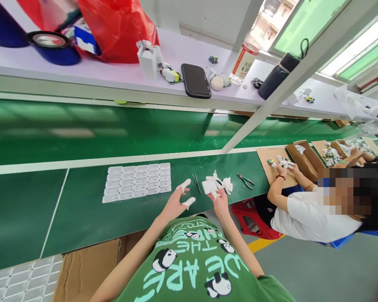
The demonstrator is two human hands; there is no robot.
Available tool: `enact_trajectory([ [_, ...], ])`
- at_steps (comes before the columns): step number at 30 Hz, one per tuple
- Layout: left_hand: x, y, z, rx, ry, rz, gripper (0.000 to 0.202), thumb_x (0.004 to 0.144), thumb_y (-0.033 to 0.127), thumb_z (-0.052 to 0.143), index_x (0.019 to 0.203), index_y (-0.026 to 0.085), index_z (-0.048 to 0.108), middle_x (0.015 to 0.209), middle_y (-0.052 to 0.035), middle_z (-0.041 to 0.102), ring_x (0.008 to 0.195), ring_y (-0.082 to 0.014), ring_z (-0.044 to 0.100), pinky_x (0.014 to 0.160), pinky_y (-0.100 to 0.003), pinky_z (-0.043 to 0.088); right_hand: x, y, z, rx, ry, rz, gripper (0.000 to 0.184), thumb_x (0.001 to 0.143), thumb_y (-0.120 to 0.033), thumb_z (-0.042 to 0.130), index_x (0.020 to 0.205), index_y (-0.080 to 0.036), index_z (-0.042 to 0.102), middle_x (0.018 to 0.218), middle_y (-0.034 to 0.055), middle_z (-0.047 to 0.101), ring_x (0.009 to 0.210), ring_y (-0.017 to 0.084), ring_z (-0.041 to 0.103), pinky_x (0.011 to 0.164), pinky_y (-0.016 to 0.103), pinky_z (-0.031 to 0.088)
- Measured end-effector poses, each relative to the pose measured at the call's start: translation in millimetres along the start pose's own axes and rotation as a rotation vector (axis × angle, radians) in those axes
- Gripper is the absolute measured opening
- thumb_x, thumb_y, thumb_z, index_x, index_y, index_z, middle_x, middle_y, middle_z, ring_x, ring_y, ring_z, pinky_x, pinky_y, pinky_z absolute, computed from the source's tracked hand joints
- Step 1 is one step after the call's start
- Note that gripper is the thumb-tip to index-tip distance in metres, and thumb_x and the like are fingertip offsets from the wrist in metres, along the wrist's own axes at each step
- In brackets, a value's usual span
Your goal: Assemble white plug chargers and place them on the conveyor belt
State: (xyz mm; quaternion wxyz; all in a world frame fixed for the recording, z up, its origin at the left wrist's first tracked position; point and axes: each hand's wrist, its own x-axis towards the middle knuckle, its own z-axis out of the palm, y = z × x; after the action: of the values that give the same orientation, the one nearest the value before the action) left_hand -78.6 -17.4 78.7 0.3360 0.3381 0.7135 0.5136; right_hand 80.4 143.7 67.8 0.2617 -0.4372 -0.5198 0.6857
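Observation:
My right hand [219, 200] has its fingers closed on a white plastic case [209, 187] above the front of the green bench. To its left, my left hand [179, 200] is held with thumb and fingers apart and nothing between them. White finger cots [189, 202] cover some of its fingertips. Between and beyond the hands lie tweezers [196, 183]. Just past my right hand is a small heap of white pieces [227, 184], partly hidden by the case. Further right rest green-handled pliers [245, 181]. Rows of white rectangular cases [136, 183] stand left of my left hand.
A co-worker [311, 209] sits at the right, handling parts over a cardboard sheet [264, 161]. The shelf [113, 77] above holds a phone [195, 80], a bottle [244, 61] and a red bag [119, 31]. A slanted post [271, 100] crosses the bench. More cases [25, 279] sit lower left.

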Motion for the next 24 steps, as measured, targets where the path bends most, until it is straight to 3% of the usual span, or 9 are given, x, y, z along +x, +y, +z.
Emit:
enact_trajectory([
  [2, -4, 36, -3.0, 0.070, -0.035, 0.214, 0.081, 0.088, 0.050, 0.067, 0.158, 0.021, 0.038, 0.153, -0.0192, 0.052, 0.137, -0.0316, 0.053, 0.112, -0.051, 0.047, -26, -42, 21, 0.263, -0.188, 0.134, 0.045, 0.076, -0.041, 0.077, 0.118, -0.030, 0.064, 0.108, 0.0029, 0.071, 0.091, 0.021, 0.066, 0.082, 0.037, 0.056],
  [3, -6, 51, -5.9, 0.102, -0.048, 0.303, 0.080, 0.090, 0.050, 0.065, 0.159, 0.022, 0.035, 0.155, -0.0192, 0.050, 0.140, -0.0320, 0.050, 0.116, -0.051, 0.043, -38, -62, 29, 0.342, -0.268, 0.190, 0.049, 0.077, -0.044, 0.079, 0.121, -0.031, 0.064, 0.111, 0.0031, 0.071, 0.090, 0.021, 0.067, 0.080, 0.036, 0.057],
  [6, -12, 85, -19.2, 0.183, 0.002, 0.501, 0.079, 0.093, 0.051, 0.064, 0.160, 0.024, 0.033, 0.146, -0.0192, 0.058, 0.134, -0.0328, 0.055, 0.113, -0.052, 0.044, -65, -107, 47, 0.442, -0.447, 0.320, 0.047, 0.079, -0.044, 0.081, 0.121, -0.029, 0.065, 0.105, 0.0031, 0.073, 0.086, 0.020, 0.067, 0.074, 0.034, 0.057],
  [9, -18, 100, -35.4, 0.237, 0.104, 0.627, 0.081, 0.092, 0.053, 0.065, 0.160, 0.024, 0.031, 0.137, -0.0182, 0.064, 0.124, -0.0327, 0.062, 0.107, -0.051, 0.048, -75, -128, 57, 0.477, -0.551, 0.408, 0.041, 0.080, -0.042, 0.081, 0.115, -0.026, 0.068, 0.096, 0.0027, 0.073, 0.084, 0.019, 0.066, 0.071, 0.032, 0.056],
  [13, -25, 107, -50.8, 0.310, 0.162, 0.656, 0.080, 0.093, 0.057, 0.061, 0.159, 0.024, 0.031, 0.133, -0.0168, 0.066, 0.117, -0.0315, 0.064, 0.103, -0.050, 0.050, -76, -134, 64, 0.460, -0.641, 0.455, 0.039, 0.081, -0.043, 0.080, 0.112, -0.024, 0.067, 0.090, 0.0028, 0.071, 0.088, 0.021, 0.068, 0.070, 0.033, 0.055],
  [18, -29, 107, -56.6, 0.375, 0.182, 0.623, 0.080, 0.092, 0.061, 0.060, 0.158, 0.025, 0.033, 0.132, -0.0164, 0.067, 0.118, -0.0319, 0.064, 0.106, -0.052, 0.049, -72, -132, 69, 0.433, -0.686, 0.485, 0.041, 0.079, -0.044, 0.080, 0.112, -0.024, 0.066, 0.091, 0.0041, 0.071, 0.092, 0.024, 0.068, 0.070, 0.034, 0.055],
  [21, -24, 98, -56.1, 0.387, 0.167, 0.644, 0.077, 0.093, 0.060, 0.059, 0.158, 0.027, 0.033, 0.138, -0.0166, 0.064, 0.124, -0.0321, 0.061, 0.110, -0.054, 0.045, -57, -118, 67, 0.417, -0.717, 0.469, 0.045, 0.077, -0.044, 0.082, 0.114, -0.025, 0.065, 0.095, 0.0035, 0.071, 0.091, 0.022, 0.069, 0.071, 0.033, 0.057],
  [24, -15, 74, -56.1, 0.465, 0.171, 0.520, 0.074, 0.092, 0.062, 0.060, 0.154, 0.028, 0.040, 0.150, -0.0185, 0.054, 0.141, -0.0361, 0.047, 0.115, -0.056, 0.038, -22, -90, 62, 0.358, -0.733, 0.439, 0.043, 0.071, -0.041, 0.088, 0.104, -0.022, 0.068, 0.087, 0.0016, 0.070, 0.074, 0.016, 0.067, 0.069, 0.029, 0.057],
])
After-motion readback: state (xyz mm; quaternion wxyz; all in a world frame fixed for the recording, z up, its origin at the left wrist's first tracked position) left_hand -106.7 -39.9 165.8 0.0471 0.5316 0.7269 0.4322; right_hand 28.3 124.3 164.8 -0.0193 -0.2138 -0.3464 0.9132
